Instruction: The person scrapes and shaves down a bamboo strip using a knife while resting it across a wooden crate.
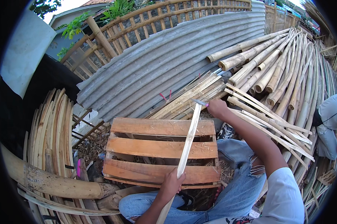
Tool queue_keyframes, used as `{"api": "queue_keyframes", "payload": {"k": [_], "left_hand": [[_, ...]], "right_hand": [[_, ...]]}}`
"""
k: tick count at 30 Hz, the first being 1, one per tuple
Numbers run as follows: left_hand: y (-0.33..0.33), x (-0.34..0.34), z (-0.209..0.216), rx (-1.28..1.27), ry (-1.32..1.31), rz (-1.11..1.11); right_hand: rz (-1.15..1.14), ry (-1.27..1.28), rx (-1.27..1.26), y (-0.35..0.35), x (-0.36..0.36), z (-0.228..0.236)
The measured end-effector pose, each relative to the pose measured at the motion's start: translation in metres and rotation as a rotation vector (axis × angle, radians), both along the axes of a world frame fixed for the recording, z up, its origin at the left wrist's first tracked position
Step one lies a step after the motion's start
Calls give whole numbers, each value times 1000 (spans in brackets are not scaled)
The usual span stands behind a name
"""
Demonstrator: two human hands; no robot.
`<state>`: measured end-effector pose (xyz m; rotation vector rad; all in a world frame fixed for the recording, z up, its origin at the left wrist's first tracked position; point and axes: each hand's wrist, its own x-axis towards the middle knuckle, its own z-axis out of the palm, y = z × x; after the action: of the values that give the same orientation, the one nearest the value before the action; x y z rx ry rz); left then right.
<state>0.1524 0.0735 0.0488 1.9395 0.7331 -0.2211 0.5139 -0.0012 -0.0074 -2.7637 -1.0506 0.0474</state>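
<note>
My left hand (172, 183) grips a long pale bamboo strip (188, 139) near its lower part; the strip slants up and to the right over a wooden pallet (157, 148). My right hand (216, 108) is closed on a knife (200, 102) whose blade lies across the strip's top end. My knees in torn blue jeans (235, 175) sit below the pallet's right side.
Split bamboo strips (273, 119) and round bamboo poles (273, 67) pile up at the right. A grey corrugated sheet (176, 59) leans behind the pallet, before a bamboo fence (150, 18). Curved bamboo slats (52, 127) stack at the left. Another person's pale sleeve (329, 123) shows at the right edge.
</note>
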Motion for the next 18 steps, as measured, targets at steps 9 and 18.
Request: {"api": "queue_keyframes", "payload": {"k": [9, 18], "left_hand": [[13, 4, 11, -107, -96, 54], [28, 4, 14, -534, -132, 68]], "right_hand": [[-262, 133, 107, -64, 39, -17], [-115, 376, 554, -45, 17, 25]]}}
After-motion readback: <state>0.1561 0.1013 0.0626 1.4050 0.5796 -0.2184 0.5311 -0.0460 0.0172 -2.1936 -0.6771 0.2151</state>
